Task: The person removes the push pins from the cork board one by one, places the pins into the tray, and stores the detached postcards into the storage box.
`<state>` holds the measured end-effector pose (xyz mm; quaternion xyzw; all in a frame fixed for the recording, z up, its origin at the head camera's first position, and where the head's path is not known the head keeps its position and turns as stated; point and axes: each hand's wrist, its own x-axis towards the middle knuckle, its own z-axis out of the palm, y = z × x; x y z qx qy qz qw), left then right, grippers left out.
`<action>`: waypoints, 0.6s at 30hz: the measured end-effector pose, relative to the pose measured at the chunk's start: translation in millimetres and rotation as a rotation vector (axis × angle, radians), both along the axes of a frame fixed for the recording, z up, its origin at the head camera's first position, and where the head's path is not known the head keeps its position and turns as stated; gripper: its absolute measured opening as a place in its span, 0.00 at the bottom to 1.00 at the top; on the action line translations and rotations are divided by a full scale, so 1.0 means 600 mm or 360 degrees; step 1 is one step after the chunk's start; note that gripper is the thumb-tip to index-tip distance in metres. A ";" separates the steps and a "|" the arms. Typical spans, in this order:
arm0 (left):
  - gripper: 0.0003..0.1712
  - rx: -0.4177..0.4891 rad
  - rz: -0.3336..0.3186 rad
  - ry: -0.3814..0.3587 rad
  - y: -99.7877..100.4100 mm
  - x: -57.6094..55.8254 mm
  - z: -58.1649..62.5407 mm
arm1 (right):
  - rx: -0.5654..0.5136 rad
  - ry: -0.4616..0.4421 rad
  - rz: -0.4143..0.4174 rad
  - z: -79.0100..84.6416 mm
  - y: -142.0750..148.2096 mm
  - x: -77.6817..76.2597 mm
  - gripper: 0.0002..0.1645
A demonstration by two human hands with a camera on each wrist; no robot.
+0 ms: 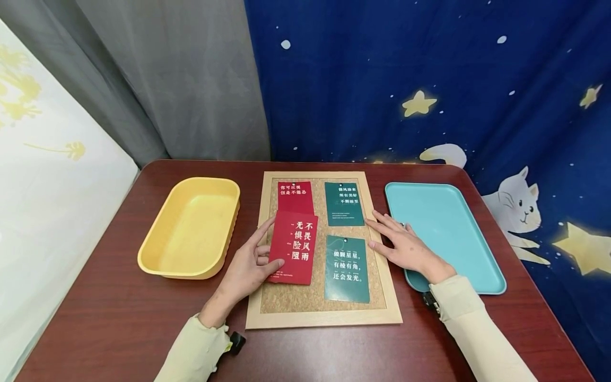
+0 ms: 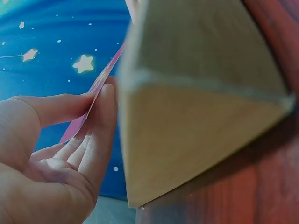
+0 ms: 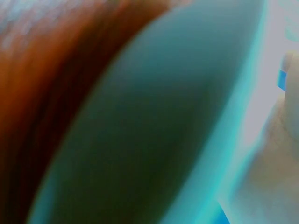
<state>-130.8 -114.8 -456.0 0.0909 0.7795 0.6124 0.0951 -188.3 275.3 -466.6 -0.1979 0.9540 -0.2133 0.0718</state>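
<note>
My left hand [image 1: 242, 269] pinches a red card [image 1: 291, 270] with white lettering between thumb and fingers, over the left side of a wood-framed cork board [image 1: 296, 305]. The left wrist view shows the thumb on one face of the card and the fingers behind it. Another red card [image 1: 295, 199] hangs from a pin at the upper left, its lower part hidden behind the held one. Two green cards, an upper one [image 1: 345, 209] and a lower one [image 1: 347, 289], are pinned on the right. My right hand [image 1: 406, 246] rests on the board's right edge, fingers extended, holding nothing.
A yellow tray [image 1: 186, 233] stands left of the board on the dark red table [image 1: 105, 318]. On the right lies a flat blue tray [image 1: 444, 212], beneath my right wrist; its blurred edge [image 3: 205, 177] fills much of the right wrist view. Curtains hang behind.
</note>
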 end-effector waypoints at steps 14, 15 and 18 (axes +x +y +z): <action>0.54 -0.0033 0.0099 0.0065 -0.007 0.002 0.011 | -0.0005 -0.0016 -0.0003 0.002 0.000 -0.001 0.39; 0.53 -0.0027 0.0113 0.0069 -0.007 0.002 0.011 | -0.0004 -0.0017 -0.0002 0.002 0.000 -0.001 0.39; 0.51 -0.0004 0.0146 0.0079 -0.009 0.004 0.014 | -0.0002 -0.0018 -0.0002 0.002 0.001 -0.001 0.39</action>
